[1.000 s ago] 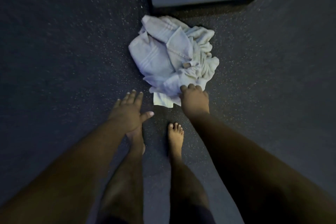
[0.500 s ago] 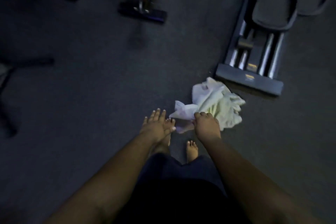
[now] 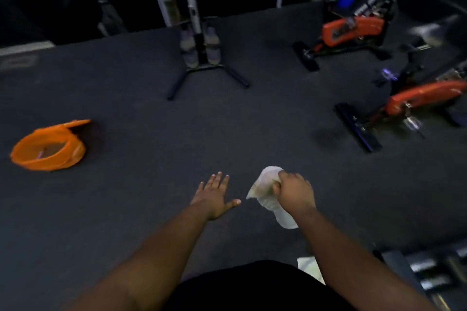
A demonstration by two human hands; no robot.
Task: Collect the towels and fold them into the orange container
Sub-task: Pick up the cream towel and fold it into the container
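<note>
My right hand (image 3: 293, 190) grips a white towel (image 3: 265, 184), lifted off the dark floor; the cloth hangs down under my wrist. More white towel (image 3: 309, 267) shows low down beside my right forearm, partly hidden by it. My left hand (image 3: 214, 197) is held out flat with fingers spread, holding nothing. The orange container (image 3: 48, 146) sits open on the floor far to the left, with its lid flipped up behind it.
Two orange exercise bikes (image 3: 351, 30) (image 3: 424, 101) stand at the right. A metal stand (image 3: 202, 58) with shoes beside its base is at centre back. Dark equipment (image 3: 427, 270) lies at the lower right. The floor is dark carpet.
I have stood up and my view has swung up across the room. My right hand has lifted a towel off the floor pile. The orange container has come into view.
</note>
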